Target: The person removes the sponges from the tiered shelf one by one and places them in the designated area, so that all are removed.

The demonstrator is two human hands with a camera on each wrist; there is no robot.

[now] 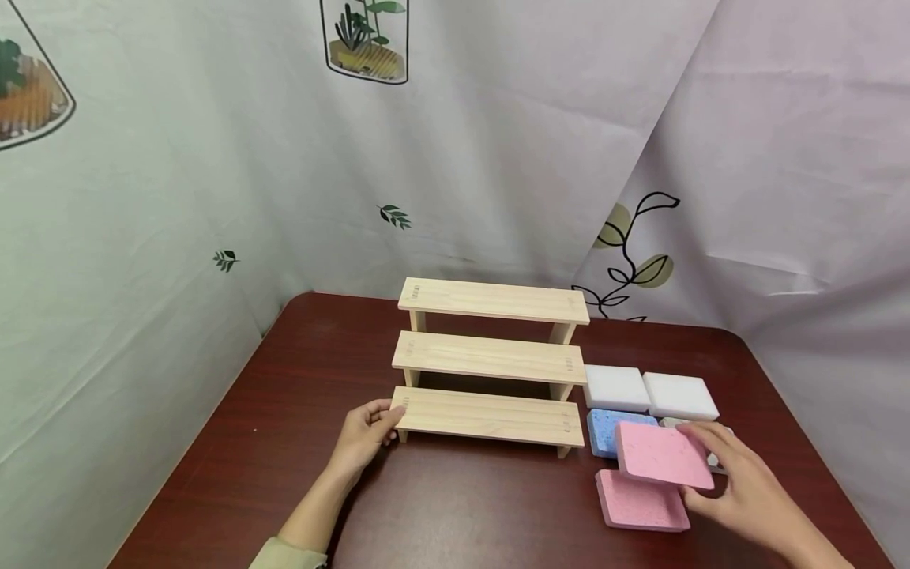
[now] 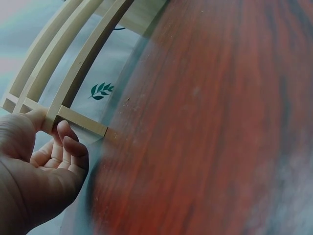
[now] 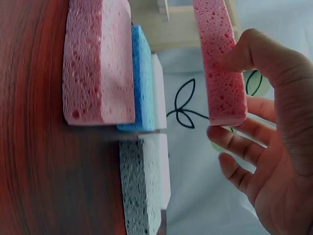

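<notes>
A three-tier wooden step shelf (image 1: 490,415) stands on the table. My left hand (image 1: 362,438) grips the left end of its lowest board, thumb on top and fingers below, as the left wrist view also shows. My right hand (image 1: 746,482) holds a pink sponge (image 1: 664,454) by its right end. In the right wrist view, the thumb presses one side of this porous sponge (image 3: 217,73) and the fingers lie on the other. It is raised over a second pink sponge (image 1: 640,510) that lies flat on the table.
Behind the pink sponges lie a blue sponge (image 1: 603,431) and a grey sponge (image 3: 134,186), which the right hand partly hides in the head view. Two white blocks (image 1: 680,397) sit farther back, right of the shelf. A patterned white cloth (image 1: 498,158) hangs behind the dark red table (image 1: 455,506).
</notes>
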